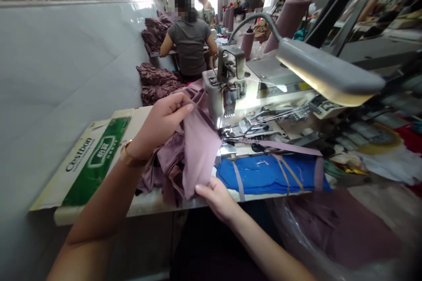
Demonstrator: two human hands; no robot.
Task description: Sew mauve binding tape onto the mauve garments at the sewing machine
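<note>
A mauve fabric piece (201,151) is stretched between my two hands, left of the sewing machine (212,101). My left hand (171,116) pinches its upper edge between thumb and fingers. Lower down, my right hand (216,197) grips the bottom edge near the front of the table. The fabric's right corner reaches the machine's presser foot area, where a lamp lights the metal parts. A narrow mauve strip (280,145) runs from the right into that area. More mauve fabric lies bunched beneath and behind my left hand.
A blue cloth-wrapped pad (263,173) lies along the table's front edge. The lamp (329,70) overhangs the machine. A flattened green and white carton (95,162) covers the left side by the wall. A plastic bag of mauve fabric (349,224) sits lower right. Two people work ahead.
</note>
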